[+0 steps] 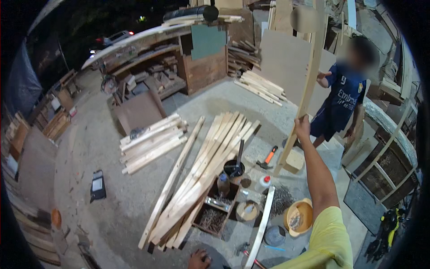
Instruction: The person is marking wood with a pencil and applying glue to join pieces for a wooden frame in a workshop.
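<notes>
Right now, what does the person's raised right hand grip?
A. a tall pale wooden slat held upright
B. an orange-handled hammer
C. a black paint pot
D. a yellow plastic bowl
A: the right hand closes around the tall pale wooden slat, which a second person also steadies higher up.

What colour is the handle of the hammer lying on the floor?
Orange; the hammer shows best in the head view, near the foot of the upright wooden strip.

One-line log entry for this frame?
right hand: gripping upright wooden strip | left hand: low, grip unclear | second person: steadying strip
</notes>
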Available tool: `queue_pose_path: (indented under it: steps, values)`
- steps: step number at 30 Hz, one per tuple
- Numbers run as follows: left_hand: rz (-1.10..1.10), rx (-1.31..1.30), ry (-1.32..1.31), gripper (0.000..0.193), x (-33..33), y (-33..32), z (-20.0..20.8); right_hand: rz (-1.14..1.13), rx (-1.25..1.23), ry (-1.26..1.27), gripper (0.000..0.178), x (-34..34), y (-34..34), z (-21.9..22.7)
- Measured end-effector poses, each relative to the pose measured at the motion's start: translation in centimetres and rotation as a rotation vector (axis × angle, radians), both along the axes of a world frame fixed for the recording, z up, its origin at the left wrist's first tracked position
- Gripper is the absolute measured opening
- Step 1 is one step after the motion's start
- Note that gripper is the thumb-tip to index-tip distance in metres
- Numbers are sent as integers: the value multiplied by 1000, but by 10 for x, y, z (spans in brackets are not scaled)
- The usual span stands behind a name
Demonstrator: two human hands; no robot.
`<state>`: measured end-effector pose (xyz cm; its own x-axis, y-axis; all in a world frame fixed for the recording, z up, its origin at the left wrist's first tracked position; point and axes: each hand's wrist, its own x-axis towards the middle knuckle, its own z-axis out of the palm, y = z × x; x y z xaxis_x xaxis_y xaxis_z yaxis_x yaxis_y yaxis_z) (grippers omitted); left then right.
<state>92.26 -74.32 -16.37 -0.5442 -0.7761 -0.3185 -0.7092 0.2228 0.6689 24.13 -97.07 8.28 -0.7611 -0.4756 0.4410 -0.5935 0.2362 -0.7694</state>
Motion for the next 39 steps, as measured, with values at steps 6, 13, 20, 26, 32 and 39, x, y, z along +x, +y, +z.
queue_pose_path:
  steps: [6,13,20,26,32,39]
  values:
    - [278,-116,336,40,-13,-52,22,348,-289,153,47,138,42,106]
    - [-105,-171,1241,78,-153,-120,320,634,-382,346,37,360,145,77]
    - [128,-78,1459,37,-119,-70,332,1096,-278,-131,32,413,229,50]
    - [138,95,1533,35,-62,-84,331,294,472,-407,42,323,288,-249]
    - [331,303,1576,52,-62,-65,319,53,1010,-303,85,325,357,-433]
    - [375,116,1441,61,-35,-51,307,-47,753,-420,61,345,353,-452]
